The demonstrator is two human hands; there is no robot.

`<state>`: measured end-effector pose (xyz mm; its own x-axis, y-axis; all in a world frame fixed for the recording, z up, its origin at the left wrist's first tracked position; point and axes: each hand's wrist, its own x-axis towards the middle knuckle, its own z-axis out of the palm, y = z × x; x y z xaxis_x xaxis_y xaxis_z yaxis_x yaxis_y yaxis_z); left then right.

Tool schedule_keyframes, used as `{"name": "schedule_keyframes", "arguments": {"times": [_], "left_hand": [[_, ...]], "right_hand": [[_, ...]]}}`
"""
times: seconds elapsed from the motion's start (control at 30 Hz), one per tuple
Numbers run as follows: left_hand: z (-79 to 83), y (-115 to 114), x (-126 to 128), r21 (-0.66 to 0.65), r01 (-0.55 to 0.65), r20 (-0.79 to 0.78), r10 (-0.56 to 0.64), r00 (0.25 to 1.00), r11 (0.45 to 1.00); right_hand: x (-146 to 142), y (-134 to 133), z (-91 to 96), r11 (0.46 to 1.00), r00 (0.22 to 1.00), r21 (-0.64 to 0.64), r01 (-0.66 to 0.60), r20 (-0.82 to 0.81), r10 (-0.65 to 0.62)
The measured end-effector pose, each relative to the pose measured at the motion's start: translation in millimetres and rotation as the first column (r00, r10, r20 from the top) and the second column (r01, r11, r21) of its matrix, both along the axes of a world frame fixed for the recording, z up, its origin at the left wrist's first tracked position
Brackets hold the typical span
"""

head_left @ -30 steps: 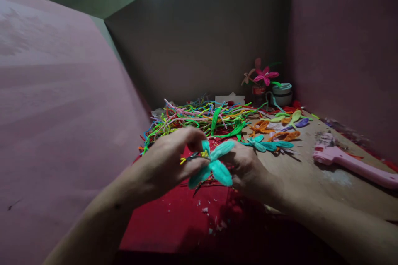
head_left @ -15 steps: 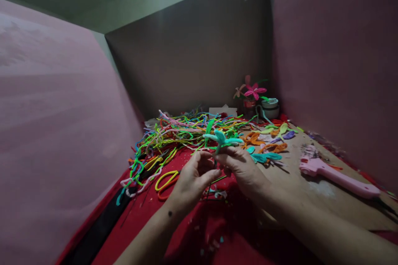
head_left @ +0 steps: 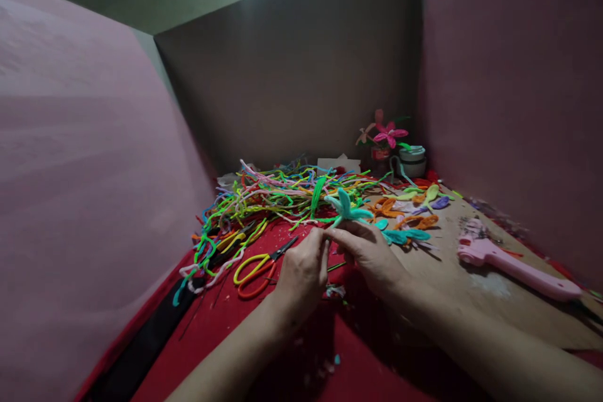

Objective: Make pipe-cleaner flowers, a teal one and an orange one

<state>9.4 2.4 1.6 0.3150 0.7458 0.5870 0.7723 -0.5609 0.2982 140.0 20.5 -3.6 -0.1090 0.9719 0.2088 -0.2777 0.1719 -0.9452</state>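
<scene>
A teal pipe-cleaner flower (head_left: 347, 208) with several petals stands tilted above my fingers. My left hand (head_left: 304, 264) is closed around its stem, the back of the hand turned up and the fingertips mostly hidden. Just under the petals, my right hand (head_left: 360, 248) pinches the flower between thumb and fingers. Both hands meet at the stem, over the red cloth (head_left: 221, 339). Left of my left hand lie scissors (head_left: 257, 273) with one yellow and one red handle.
A tangled heap of coloured pipe cleaners (head_left: 277, 195) spreads behind the hands. On the brown board (head_left: 438, 289) lie a pink glue gun (head_left: 513, 267), orange loops (head_left: 417, 222) and teal petals (head_left: 405, 237). Farther back stand a pink flower (head_left: 390, 134) and a pale pot (head_left: 411, 162).
My left hand has rolled over and its fingers have closed on the stem. The flower has turned and shifted slightly right, and more of the scissors shows. The view has tilted a little.
</scene>
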Motion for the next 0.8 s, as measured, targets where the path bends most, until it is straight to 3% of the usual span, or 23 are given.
{"name": "schedule_keyframes", "arguments": {"times": [0.17, 0.27, 0.37, 0.6, 0.7, 0.77, 0.8], "left_hand": [[4.4, 1, 1, -0.309, 0.062, 0.349, 0.053, 0.936, 0.949], [5.4, 2, 0, -0.435, 0.207, 0.560, 0.084, 0.824, 0.876], [7.7, 1, 0, -0.517, 0.368, 0.712, 0.150, 0.686, 0.773], [10.7, 2, -6, -0.484, 0.686, 0.874, 0.252, 0.416, 0.544], [9.9, 4, -10, -0.449, 0.787, 0.892, 0.262, 0.368, 0.423], [9.0, 4, -11, -0.444, 0.800, 0.895, 0.244, 0.373, 0.403], [8.1, 3, -11, -0.457, 0.782, 0.889, 0.224, 0.399, 0.424]], "right_hand": [[-2, 1, -2.7, 0.998, 0.994, 0.001, -0.067, -0.082, 0.067], [-3, 1, -3.2, 0.997, 0.988, 0.009, -0.073, -0.134, 0.073], [-2, 0, -2.3, 0.989, 0.987, 0.066, -0.133, -0.086, 0.139], [-1, 6, -10.9, 0.969, 0.959, 0.045, -0.243, -0.136, 0.247], [-3, 7, -15.3, 0.967, 0.950, 0.039, -0.250, -0.181, 0.253], [-4, 5, -15.5, 0.976, 0.955, 0.027, -0.218, -0.199, 0.219], [-5, 3, -14.8, 0.981, 0.959, 0.017, -0.194, -0.206, 0.193]]}}
